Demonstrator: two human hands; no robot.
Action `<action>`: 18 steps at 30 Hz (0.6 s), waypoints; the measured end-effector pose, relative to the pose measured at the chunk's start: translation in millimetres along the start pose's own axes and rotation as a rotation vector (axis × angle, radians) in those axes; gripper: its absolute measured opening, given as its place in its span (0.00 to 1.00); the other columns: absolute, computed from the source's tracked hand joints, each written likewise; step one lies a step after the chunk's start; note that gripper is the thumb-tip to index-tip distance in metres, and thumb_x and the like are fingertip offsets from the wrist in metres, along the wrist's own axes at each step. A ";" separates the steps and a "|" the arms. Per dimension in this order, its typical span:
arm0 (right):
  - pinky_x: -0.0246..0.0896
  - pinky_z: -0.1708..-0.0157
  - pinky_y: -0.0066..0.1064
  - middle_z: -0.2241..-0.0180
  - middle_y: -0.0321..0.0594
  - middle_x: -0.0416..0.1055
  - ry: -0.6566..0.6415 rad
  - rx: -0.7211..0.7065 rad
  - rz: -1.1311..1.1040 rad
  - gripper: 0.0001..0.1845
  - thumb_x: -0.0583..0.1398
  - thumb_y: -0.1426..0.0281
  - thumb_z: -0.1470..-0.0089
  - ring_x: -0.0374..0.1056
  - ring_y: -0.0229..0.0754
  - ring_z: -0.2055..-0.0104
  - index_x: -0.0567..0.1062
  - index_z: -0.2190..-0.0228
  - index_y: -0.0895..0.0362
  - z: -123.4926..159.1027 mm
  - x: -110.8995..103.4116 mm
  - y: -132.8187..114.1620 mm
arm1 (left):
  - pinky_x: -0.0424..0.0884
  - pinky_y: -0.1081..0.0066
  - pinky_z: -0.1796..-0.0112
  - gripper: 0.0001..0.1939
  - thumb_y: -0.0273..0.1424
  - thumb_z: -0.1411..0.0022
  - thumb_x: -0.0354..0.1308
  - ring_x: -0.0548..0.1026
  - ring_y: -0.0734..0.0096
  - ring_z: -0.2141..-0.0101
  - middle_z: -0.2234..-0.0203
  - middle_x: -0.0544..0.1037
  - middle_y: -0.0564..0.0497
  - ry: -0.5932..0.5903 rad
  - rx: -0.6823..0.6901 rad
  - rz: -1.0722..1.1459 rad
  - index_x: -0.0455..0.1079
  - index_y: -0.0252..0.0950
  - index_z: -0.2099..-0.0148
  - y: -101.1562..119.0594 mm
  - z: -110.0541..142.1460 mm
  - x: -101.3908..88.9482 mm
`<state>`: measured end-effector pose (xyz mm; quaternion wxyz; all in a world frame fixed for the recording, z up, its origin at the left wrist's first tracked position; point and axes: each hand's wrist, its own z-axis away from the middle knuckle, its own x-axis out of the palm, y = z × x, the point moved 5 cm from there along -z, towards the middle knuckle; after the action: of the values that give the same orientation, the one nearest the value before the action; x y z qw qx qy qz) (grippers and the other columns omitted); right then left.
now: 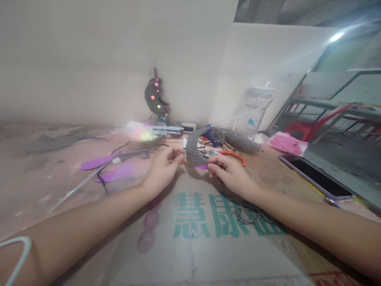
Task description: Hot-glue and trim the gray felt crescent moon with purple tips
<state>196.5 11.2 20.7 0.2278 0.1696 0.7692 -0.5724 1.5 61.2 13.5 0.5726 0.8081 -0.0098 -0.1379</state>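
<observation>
My right hand pinches the lower end of a grey, yarn-wrapped crescent whose purple core shows at the tip. My left hand is beside it on the left, fingers curled and pinched together near the crescent's inner edge, probably on a thin strand I cannot make out. Both hands rest over a flattened cardboard sheet printed with green characters. Orange-handled pliers lie just behind my right hand.
A finished dark crescent with coloured beads leans on the wall. A fuzzy grey bundle, blue glue gun, water bottle, pink bag, phone, purple cut-outs and cables lie around.
</observation>
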 end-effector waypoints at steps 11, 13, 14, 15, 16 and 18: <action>0.57 0.72 0.29 0.78 0.32 0.68 -0.027 -0.057 -0.021 0.10 0.56 0.64 0.42 0.63 0.37 0.75 0.70 0.72 0.54 2.2 0.7 -6.5 | 0.70 0.68 0.60 0.14 0.42 0.37 0.55 0.73 0.64 0.63 0.69 0.76 0.49 -0.142 0.066 0.066 0.73 0.37 0.62 17.2 5.8 12.0; 0.57 0.72 0.29 0.77 0.32 0.69 -0.050 -0.058 0.001 0.11 0.56 0.63 0.41 0.64 0.37 0.74 0.70 0.73 0.54 1.9 1.9 -6.3 | 0.70 0.68 0.61 0.13 0.42 0.41 0.59 0.74 0.63 0.64 0.71 0.76 0.49 -0.150 0.052 0.067 0.74 0.37 0.64 16.1 5.4 12.3; 0.57 0.72 0.29 0.77 0.33 0.68 -0.051 -0.057 0.029 0.12 0.56 0.63 0.41 0.64 0.37 0.74 0.70 0.74 0.55 1.4 1.8 -6.3 | 0.70 0.68 0.62 0.13 0.42 0.43 0.61 0.74 0.63 0.65 0.72 0.76 0.50 -0.145 0.045 0.068 0.74 0.37 0.64 15.3 5.0 11.9; 0.57 0.72 0.29 0.78 0.33 0.68 -0.038 -0.057 0.060 0.13 0.55 0.63 0.40 0.63 0.38 0.74 0.69 0.74 0.55 0.7 0.6 -6.2 | 0.70 0.68 0.63 0.13 0.41 0.43 0.62 0.74 0.64 0.66 0.72 0.76 0.50 -0.138 0.036 0.068 0.74 0.37 0.64 14.4 4.6 11.3; 0.57 0.72 0.29 0.77 0.34 0.68 -0.008 -0.062 0.086 0.13 0.54 0.63 0.39 0.63 0.38 0.73 0.69 0.74 0.55 0.0 -1.6 -6.3 | 0.70 0.69 0.64 0.13 0.41 0.43 0.61 0.73 0.65 0.67 0.72 0.77 0.50 -0.132 0.026 0.068 0.74 0.36 0.64 13.5 4.3 10.6; 0.57 0.70 0.29 0.75 0.34 0.67 0.092 -0.082 0.095 0.12 0.54 0.63 0.39 0.63 0.38 0.72 0.68 0.73 0.55 -1.2 -8.5 -6.6 | 0.69 0.69 0.65 0.13 0.41 0.43 0.61 0.73 0.67 0.68 0.70 0.77 0.49 -0.123 0.006 0.068 0.74 0.35 0.65 12.3 3.8 9.4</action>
<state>200.0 10.4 30.9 0.2259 0.2224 0.7929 -0.5204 11.4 51.8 21.7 0.5730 0.7990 -0.0728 -0.1675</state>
